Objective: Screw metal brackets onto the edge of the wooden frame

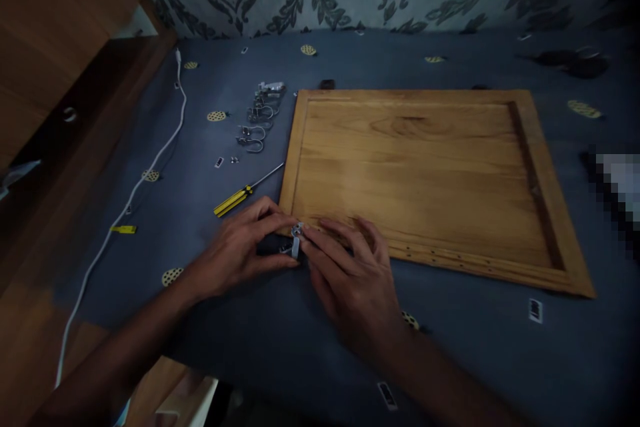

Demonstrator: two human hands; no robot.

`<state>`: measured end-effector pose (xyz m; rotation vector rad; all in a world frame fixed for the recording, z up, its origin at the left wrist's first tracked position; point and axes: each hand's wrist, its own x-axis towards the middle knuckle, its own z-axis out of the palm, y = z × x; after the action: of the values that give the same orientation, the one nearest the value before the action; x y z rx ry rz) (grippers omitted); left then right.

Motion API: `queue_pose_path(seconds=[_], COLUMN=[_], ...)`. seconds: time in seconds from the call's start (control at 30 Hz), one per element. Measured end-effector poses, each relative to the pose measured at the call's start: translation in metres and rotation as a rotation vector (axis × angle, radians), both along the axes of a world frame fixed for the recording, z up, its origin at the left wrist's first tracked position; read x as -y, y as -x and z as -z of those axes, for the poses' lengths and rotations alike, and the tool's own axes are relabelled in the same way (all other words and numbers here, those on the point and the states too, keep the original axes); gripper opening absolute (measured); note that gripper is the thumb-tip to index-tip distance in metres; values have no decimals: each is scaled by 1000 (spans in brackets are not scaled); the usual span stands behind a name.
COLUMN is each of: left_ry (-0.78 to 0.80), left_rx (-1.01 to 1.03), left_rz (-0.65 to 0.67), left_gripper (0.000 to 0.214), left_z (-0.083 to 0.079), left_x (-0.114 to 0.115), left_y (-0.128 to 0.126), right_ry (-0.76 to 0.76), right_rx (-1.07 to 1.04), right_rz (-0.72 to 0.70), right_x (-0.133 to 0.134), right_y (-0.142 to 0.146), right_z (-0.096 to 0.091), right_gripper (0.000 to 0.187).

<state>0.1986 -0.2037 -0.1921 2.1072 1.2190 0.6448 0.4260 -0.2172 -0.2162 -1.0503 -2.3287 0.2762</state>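
While the metal fitting (296, 232) is at the near-left corner of the wooden panel (410, 173), seating it well calls, I judge, for keeping it square to the near rail and pressing evenly, so that it neither rocks nor creeps along the wood; light pressure should do, since the piece is small and smooth. Keeping the fingertips off its upper face would leave the alignment easier to check. The left hand (240, 247) comes in from the side, its index finger over the fitting and its thumb below, the two closed about it in a narrow pinch. The right hand (357, 280) reaches across from the other side, palm down and wrist low, with its leading fingers against the fitting and the others spread over the frame; its thumb is mostly hidden, so I cannot tell whether it grips too. A yellow-handled screwdriver (234, 201) lies just beyond the left hand on the blue cloth (200, 320).
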Motion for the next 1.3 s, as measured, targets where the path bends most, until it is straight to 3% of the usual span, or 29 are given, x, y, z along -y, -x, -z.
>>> queue_pose_path(seconds=[0.33,0.77,1.3], left_ry=[32,-30,30], left_rx=[66,61,16], left_rz=[-5,30,19], left_gripper=[47,47,44], left_z=[2,0,-5], left_x=[1,-1,-2], left_y=[1,1,1], right_ry=[-28,-21,-18], right_rx=[-75,-31,13], right_rz=[36,12,-14], right_x=[0,-2,0], right_y=[2,1,0], right_z=[0,1,2], right_gripper=[35,30,31])
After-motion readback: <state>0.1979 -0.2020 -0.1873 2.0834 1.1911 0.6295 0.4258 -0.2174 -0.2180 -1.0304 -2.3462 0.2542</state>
